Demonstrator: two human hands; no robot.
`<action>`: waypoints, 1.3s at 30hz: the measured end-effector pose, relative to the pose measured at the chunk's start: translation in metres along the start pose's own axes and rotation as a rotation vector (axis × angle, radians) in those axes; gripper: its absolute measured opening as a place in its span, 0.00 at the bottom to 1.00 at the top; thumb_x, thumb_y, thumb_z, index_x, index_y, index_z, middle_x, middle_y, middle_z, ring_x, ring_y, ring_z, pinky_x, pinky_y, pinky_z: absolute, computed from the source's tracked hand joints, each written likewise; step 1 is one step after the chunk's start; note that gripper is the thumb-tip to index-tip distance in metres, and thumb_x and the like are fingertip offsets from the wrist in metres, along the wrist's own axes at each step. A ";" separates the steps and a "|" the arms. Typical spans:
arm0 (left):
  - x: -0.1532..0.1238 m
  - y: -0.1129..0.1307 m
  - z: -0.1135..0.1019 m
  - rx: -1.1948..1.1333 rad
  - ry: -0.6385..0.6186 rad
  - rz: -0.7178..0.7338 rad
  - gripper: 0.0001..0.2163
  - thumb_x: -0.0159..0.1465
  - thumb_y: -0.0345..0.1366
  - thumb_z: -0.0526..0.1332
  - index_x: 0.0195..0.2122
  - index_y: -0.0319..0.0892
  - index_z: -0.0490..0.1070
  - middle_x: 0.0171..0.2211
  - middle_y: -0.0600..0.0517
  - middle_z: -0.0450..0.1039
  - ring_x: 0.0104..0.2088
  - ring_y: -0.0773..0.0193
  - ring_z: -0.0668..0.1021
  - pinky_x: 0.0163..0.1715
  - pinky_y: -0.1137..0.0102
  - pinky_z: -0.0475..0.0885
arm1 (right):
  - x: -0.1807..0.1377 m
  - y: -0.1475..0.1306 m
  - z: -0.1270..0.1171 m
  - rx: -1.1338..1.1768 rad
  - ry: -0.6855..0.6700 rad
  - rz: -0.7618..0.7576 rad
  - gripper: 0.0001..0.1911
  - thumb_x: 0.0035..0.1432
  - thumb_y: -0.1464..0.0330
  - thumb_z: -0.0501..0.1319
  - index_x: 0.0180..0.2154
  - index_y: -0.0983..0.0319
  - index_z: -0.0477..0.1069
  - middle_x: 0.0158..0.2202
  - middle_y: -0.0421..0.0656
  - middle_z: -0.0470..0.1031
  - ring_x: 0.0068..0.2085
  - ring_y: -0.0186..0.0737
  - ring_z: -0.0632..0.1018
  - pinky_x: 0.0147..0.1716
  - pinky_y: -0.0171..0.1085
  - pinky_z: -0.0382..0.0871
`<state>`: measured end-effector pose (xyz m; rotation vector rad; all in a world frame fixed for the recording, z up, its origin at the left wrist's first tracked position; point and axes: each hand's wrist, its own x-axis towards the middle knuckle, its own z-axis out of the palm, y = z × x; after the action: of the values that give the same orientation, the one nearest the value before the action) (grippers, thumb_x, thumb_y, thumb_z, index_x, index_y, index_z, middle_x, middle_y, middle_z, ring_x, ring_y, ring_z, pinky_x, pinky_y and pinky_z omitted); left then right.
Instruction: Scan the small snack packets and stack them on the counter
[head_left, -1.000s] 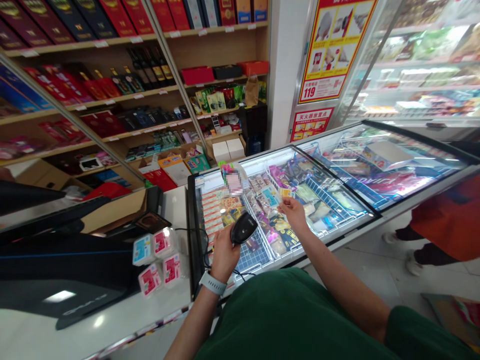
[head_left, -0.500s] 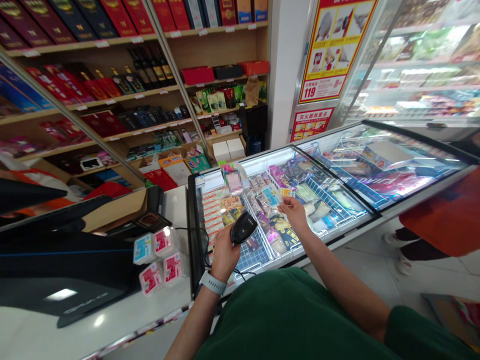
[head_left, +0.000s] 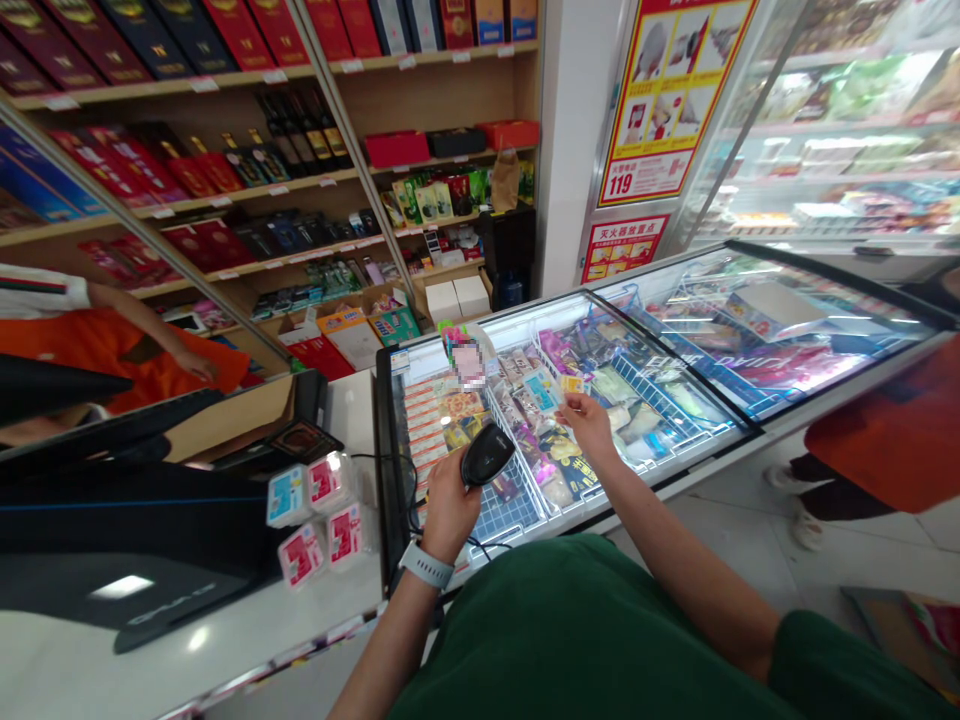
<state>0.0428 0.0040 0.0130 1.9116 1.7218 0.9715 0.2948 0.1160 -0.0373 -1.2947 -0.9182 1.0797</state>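
In the head view, my left hand (head_left: 452, 508) is wrapped round the handle of a black barcode scanner (head_left: 487, 456), its head angled up and to the right over the chest freezer. My right hand (head_left: 589, 425) pinches the edge of a clear plastic pack with a light blue label (head_left: 541, 391) and a smaller yellow label. The pack is above the freezer glass, ahead and to the right of the scanner. Several clear tubs with pink or blue labels (head_left: 346, 535) sit on the counter to the left.
Below my hands lies the chest freezer (head_left: 600, 300), filled with bagged goods in wire baskets. A dark checkout machine (head_left: 187, 540) and an open cardboard box (head_left: 240, 420) occupy the white counter. People in orange stand at left (head_left: 172, 340) and right (head_left: 892, 440).
At the left, a person in an orange apron has come further into view, with an arm now showing. My hands, the scanner and the pack stay almost still.
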 end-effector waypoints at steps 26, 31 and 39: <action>-0.010 0.009 -0.010 -0.089 0.081 -0.039 0.24 0.52 0.22 0.58 0.52 0.41 0.71 0.48 0.45 0.78 0.50 0.50 0.78 0.53 0.55 0.72 | -0.005 0.016 0.021 0.004 -0.090 0.055 0.21 0.41 0.57 0.70 0.36 0.62 0.72 0.30 0.40 0.78 0.30 0.39 0.80 0.38 0.44 0.79; -0.016 0.010 -0.018 -0.119 0.091 -0.058 0.25 0.51 0.21 0.58 0.51 0.41 0.71 0.48 0.44 0.78 0.51 0.50 0.78 0.54 0.55 0.71 | -0.013 0.029 0.051 0.048 -0.197 0.210 0.15 0.40 0.66 0.70 0.31 0.60 0.69 0.26 0.38 0.77 0.29 0.40 0.81 0.38 0.42 0.78; -0.030 0.013 -0.029 -0.165 0.098 -0.101 0.27 0.50 0.19 0.57 0.51 0.42 0.71 0.49 0.45 0.78 0.52 0.50 0.78 0.55 0.54 0.72 | -0.044 0.040 0.120 0.091 -0.547 0.469 0.08 0.39 0.71 0.69 0.21 0.62 0.70 0.17 0.36 0.72 0.21 0.33 0.72 0.26 0.33 0.68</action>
<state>0.0311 -0.0320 0.0347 1.6831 1.7162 1.1475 0.1644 0.1049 -0.0645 -1.1848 -0.9644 1.8837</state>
